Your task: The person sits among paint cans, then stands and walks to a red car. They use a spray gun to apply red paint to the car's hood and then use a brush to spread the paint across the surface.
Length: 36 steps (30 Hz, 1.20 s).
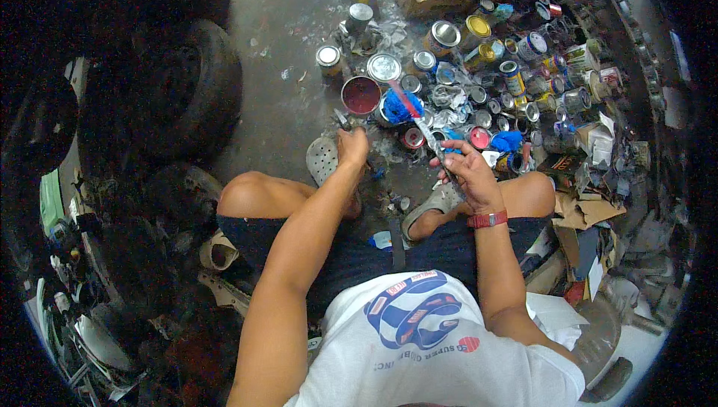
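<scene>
My left hand (351,145) is closed on a small metal tool (341,118) just below an open can of dark red paint (360,94). My right hand (465,174) grips a long, pale flat stick (428,129); its red-coated end lies over a crumpled blue wad (398,107), to the right of the red can. Below and right of that wad sit a small open can (412,138) and a can with a pink-red top (479,137). A closed silver-lidded can (384,66) stands just behind the red paint.
Several assorted cans (512,76) crowd the right, with a cardboard box (419,0) at the back and torn cardboard (587,209) beside my right knee. A large tyre (196,85) and dark clutter fill the left. My legs are crossed, with grey clogs (323,159) on my feet.
</scene>
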Tool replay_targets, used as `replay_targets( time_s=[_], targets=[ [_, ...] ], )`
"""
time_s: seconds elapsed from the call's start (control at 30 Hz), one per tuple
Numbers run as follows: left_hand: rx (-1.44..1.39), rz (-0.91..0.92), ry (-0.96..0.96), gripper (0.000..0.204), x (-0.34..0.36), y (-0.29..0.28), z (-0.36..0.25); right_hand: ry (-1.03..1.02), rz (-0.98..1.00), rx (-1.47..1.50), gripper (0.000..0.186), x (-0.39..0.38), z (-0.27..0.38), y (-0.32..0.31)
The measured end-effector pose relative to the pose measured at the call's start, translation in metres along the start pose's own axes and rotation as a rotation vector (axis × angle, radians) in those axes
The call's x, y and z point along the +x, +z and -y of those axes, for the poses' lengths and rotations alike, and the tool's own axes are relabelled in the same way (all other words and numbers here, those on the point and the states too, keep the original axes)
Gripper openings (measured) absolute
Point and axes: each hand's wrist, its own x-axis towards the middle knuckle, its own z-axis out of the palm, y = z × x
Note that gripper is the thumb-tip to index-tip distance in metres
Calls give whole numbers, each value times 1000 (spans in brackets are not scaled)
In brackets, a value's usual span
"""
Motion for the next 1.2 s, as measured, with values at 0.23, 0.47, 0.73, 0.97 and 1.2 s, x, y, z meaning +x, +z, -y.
replay_targets(
  time_s=[0.23,0.47,0.73,0.97,1.2],
  targets=[
    [28,-175,6,65,-20,9,-19,-85,-348,44,44,117,-6,-3],
    [83,58,-23,71,-21,15,-14,-385,-666,-799,32,261,-27,11],
    [58,120,-9,73,-28,17,-16,-478,-612,-844,29,324,-66,21],
    [-4,185,-9,59,-19,9,-17,-582,-658,-1245,18,319,-70,26],
    [-228,142,-36,19,-15,18,-14,-518,-678,-1163,31,262,3,-26]
  ],
)
